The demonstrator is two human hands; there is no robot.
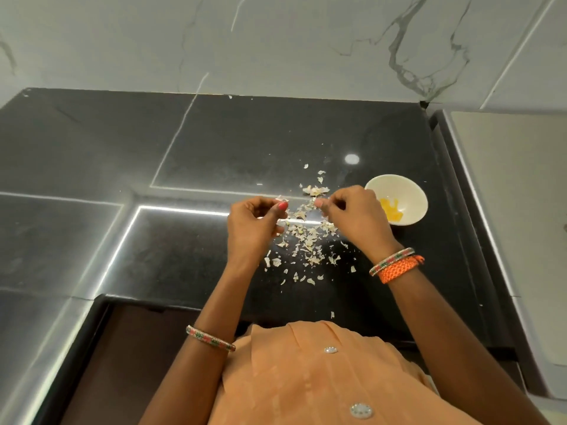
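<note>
Both hands hover above the black stone counter. My left hand has its fingers curled and pinches a small pale piece, apparently a garlic clove with skin, at its fingertips. Just to the right, my right hand is curled too, thumb and fingers pinched together; what it holds is too small to make out. Under and between the hands lies a scatter of papery white peels. A white bowl with yellowish peeled pieces stands right of my right hand.
A white marble-patterned wall rises behind the counter. At the right, a pale surface borders the counter's edge. The counter's front edge runs near my orange shirt, with a dark recess at lower left.
</note>
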